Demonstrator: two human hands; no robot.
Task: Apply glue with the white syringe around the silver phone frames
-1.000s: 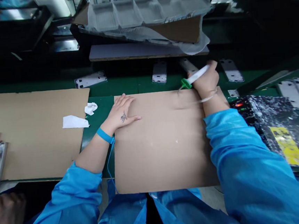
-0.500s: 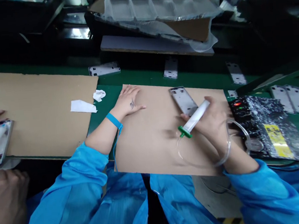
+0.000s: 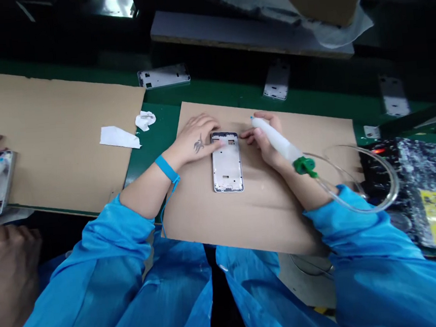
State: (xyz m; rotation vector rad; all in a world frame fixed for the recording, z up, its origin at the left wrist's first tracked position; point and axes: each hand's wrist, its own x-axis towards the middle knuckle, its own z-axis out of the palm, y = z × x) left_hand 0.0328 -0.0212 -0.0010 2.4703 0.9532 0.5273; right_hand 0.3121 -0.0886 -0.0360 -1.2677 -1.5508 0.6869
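On the cardboard sheet (image 3: 207, 210) in front of me lies a silvery phone frame (image 3: 227, 165), upright to my view. My left hand (image 3: 196, 140), with a blue wrist strap (image 3: 167, 170), holds it at the upper left; the thumb rests on its face and the fingers lie by its top edge. My right hand (image 3: 267, 141) grips a white dispensing syringe (image 3: 279, 140) just right of the frame. Its blue tip points up and left, apart from the frame. A green cap (image 3: 304, 166) at its rear joins a clear tube (image 3: 390, 189).
More phone frames lie beyond the cardboard (image 3: 164, 76) (image 3: 277, 80) (image 3: 394, 96). A black-and-white speckled box (image 3: 412, 167) stands at right. White paper scraps (image 3: 119, 137) lie left. At far left a co-worker's hand (image 3: 11, 268) is near another frame (image 3: 7, 177) and syringe.
The phone frame has moved left, from beside my right hand to under my left thumb. The syringe has swung round, its green end now toward my right forearm. The view has shifted.
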